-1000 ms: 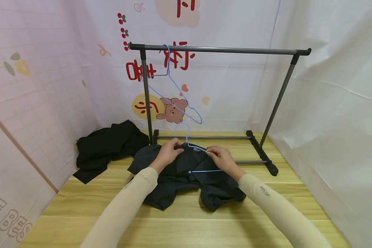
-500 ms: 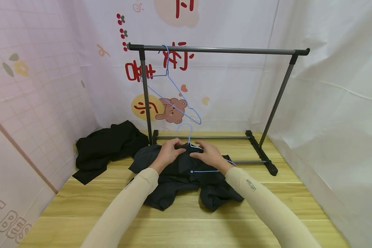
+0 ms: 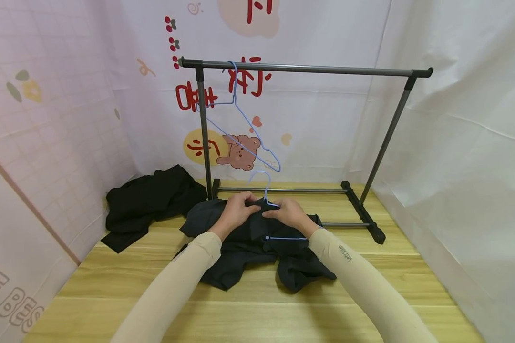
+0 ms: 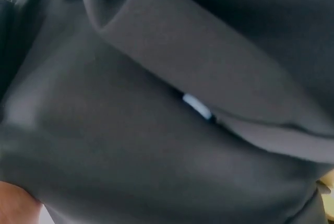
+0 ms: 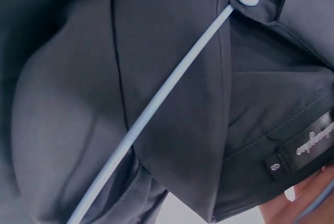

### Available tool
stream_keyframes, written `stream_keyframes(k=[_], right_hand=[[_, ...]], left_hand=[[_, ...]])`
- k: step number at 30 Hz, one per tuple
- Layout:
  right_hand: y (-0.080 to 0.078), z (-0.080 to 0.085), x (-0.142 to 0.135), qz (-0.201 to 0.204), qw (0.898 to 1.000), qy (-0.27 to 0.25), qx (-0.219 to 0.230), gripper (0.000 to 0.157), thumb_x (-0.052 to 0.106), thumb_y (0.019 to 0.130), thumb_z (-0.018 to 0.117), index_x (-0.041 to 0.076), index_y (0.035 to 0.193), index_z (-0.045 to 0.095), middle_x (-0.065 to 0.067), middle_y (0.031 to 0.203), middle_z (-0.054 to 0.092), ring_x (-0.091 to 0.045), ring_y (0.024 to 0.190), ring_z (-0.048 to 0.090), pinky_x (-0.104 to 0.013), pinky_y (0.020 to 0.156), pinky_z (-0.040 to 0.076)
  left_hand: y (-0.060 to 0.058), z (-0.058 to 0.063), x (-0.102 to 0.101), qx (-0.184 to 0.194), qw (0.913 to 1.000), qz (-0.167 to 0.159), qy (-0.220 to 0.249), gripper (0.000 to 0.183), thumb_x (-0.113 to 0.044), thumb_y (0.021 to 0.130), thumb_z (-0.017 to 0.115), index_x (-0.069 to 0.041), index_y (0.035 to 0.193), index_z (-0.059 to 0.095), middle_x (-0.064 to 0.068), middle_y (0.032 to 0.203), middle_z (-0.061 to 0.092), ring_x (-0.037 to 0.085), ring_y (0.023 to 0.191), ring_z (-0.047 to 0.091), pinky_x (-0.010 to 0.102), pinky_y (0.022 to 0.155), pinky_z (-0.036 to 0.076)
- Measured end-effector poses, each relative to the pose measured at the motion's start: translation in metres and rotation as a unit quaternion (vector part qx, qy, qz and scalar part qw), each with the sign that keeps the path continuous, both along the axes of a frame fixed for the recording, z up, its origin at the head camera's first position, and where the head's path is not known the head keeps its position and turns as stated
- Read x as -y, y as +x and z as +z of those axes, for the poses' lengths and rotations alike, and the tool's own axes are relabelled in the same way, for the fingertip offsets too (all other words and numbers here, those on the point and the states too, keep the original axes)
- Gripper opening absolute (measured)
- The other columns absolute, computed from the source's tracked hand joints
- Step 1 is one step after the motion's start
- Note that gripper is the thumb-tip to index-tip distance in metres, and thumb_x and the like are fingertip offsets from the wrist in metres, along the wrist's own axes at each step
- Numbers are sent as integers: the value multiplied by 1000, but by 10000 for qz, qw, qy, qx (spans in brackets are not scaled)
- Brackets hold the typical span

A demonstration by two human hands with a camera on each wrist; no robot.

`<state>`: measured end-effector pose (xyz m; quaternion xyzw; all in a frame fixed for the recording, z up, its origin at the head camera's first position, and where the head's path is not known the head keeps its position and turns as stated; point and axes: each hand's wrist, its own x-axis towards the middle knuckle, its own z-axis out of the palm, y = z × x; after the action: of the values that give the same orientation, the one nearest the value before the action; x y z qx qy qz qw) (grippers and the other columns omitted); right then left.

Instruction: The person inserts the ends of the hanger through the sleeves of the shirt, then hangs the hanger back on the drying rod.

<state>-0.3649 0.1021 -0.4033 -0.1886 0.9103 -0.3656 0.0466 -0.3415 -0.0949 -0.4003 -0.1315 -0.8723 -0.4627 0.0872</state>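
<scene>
At the collar (image 3: 257,225), grips (image 3: 238,209) (image 3: 289,212) close together

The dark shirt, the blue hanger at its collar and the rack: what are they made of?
Dark shirt: matte cloth, with soft folds and stitching. Blue hanger: probably plastic-coated wire, thin and evenly coloured. Rack: likely metal tubes, faintly shiny, with dull black joints that could be plastic.

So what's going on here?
Someone's left hand and right hand are gripping a dark shirt near its collar on the table. A blue hanger is partly inside it: the hook stands above the collar, but part of the bottom bar lies outside across the front. A second hanger hangs from the rack, and another dark garment lies heaped on the left.
</scene>
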Motion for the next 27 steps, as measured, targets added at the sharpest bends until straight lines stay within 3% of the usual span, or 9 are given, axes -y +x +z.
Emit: stream_keyframes(k=[4,8,12,15,18,21,25,27], right_hand=[[-2,1,-6,192,9998,7,-63,20,34,89,75,14,88,75,-2,67,58,-18,62,49,-29,59,37],[-4,2,-18,358,9993,-114,67,29,32,91,73,10,75,64,1,60,45,-17,56,41,-29,57,35],[-8,4,-34,307,9984,-327,355,37,31,92,73,12,68,51,3,59,37,-15,54,34,-30,57,32],[-12,5,-47,216,9978,-464,428,42,29,92,73,13,64,44,4,57,32,-14,52,28,-29,55,29],[-16,6,-60,106,9975,-554,436,48,28,91,74,14,61,39,5,56,28,-13,50,23,-28,53,26],[-20,7,-72,40,9973,-580,449,49,26,91,74,14,60,38,5,56,27,-14,51,22,-29,53,25],[-24,8,-86,-156,9970,-562,514,45,27,92,73,14,61,42,5,58,26,-16,55,23,-31,58,26],[-26,9,-92,-308,9963,-585,544,44,29,93,72,14,63,43,4,60,25,-17,57,23,-33,59,26]], left_hand=[[-1,1,4,265,9992,-225,-194,18,-18,90,75,-13,107,72,3,103,67,22,96,62,41,86,50],[-4,4,20,544,9933,-522,-872,24,-24,92,73,-13,114,71,2,107,67,21,96,61,41,86,50],[-8,7,48,697,9862,-557,-1397,14,-24,91,74,-12,99,72,2,94,66,19,80,58,36,73,48],[-10,10,72,905,9839,-503,-1459,19,-23,91,74,-5,94,68,12,91,62,27,79,56,37,71,45],[-9,13,94,1231,9815,-363,-1418,36,-25,92,73,1,116,65,21,114,62,33,102,59,41,85,49],[-8,13,111,1475,9801,-222,-1313,42,-26,93,71,-1,126,63,19,127,59,34,115,55,47,94,47],[-6,10,128,1524,9811,-97,-1186,24,-25,96,67,-7,111,70,11,112,63,29,103,57,46,90,47],[-5,8,133,1457,9830,4,-1116,21,-23,98,65,-9,111,72,9,114,65,27,104,58,47,93,47]])
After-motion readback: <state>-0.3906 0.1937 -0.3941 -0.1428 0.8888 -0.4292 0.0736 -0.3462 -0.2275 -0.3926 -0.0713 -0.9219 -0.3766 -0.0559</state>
